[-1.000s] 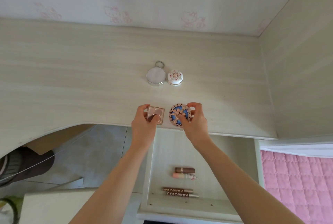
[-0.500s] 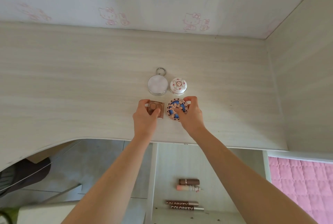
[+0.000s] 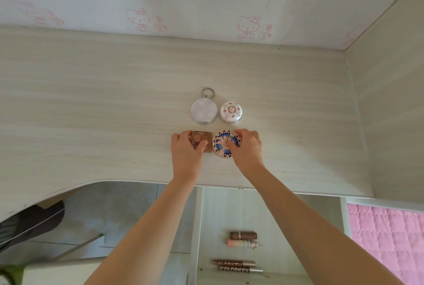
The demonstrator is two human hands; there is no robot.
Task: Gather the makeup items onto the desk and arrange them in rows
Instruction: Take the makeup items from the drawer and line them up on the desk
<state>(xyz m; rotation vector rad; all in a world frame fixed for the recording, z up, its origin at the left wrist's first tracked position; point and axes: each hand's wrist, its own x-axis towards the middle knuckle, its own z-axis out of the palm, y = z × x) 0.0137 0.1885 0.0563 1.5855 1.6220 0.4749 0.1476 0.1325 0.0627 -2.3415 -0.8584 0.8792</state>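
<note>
Desk; square compact half under left hand

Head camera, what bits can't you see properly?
Square brown compact: head view, its near left corner is under the left hand.
Blue patterned compact: head view, its right side is under the right hand.
Pink tube in the drawer: head view, print too small to read.
Dark shape below the desk: head view, cut off by the left edge.

The desk looks matt pale wood-grain laminate; the round compact has a shiny, probably metal rim.
</note>
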